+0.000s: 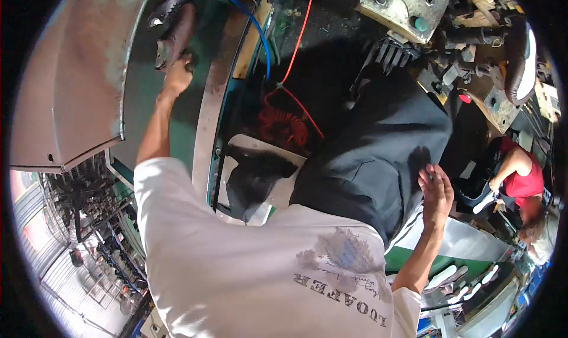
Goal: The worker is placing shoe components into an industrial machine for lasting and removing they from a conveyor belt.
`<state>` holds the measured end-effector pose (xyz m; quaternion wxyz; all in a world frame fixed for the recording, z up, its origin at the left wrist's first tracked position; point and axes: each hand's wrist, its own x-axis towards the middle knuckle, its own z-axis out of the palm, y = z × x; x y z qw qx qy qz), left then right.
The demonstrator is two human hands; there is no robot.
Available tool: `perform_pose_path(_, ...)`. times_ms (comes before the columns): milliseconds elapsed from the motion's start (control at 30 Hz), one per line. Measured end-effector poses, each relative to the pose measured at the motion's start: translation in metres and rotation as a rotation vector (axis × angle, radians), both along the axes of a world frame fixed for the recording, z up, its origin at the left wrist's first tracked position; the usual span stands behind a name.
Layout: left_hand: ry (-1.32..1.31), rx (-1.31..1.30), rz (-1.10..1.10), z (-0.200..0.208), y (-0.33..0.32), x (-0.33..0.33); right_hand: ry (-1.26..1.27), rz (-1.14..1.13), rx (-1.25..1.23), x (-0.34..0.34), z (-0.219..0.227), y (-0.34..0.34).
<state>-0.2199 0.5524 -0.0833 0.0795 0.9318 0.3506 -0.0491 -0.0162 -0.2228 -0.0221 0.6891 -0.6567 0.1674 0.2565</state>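
At the upper left, my left hand [178,77] is stretched out over a green surface with its fingers closed on the near end of a dark brown shoe [181,35]. Right beside that shoe lies a darker shoe [168,9] with a pale patch at its end. My right hand [436,191] hovers by my dark trousers, its fingers loosely apart and nothing visible in them. How the left fingertips sit on the shoe is partly hidden.
A large metal housing [83,71] borders the green belt [139,125]. Blue hose [255,21] and red coiled hose [284,128] run near my legs. Machinery with a red button [464,99] stands right; a person in red [523,172] works beyond. More shoes [455,279] lie lower right.
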Motion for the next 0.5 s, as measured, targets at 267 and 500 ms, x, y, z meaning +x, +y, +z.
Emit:
perform_pose_path(267, -0.326, -0.861, 0.113, 0.044, -0.197, -0.043, 0.022, -0.104, -0.128, -0.014, -0.01, -0.081)
perform_pose_path(500, -0.443, -1.056, -0.018, 0.064, -0.343, 0.075, -0.064, -0.223, -0.434, -0.115, -0.084, -0.264)
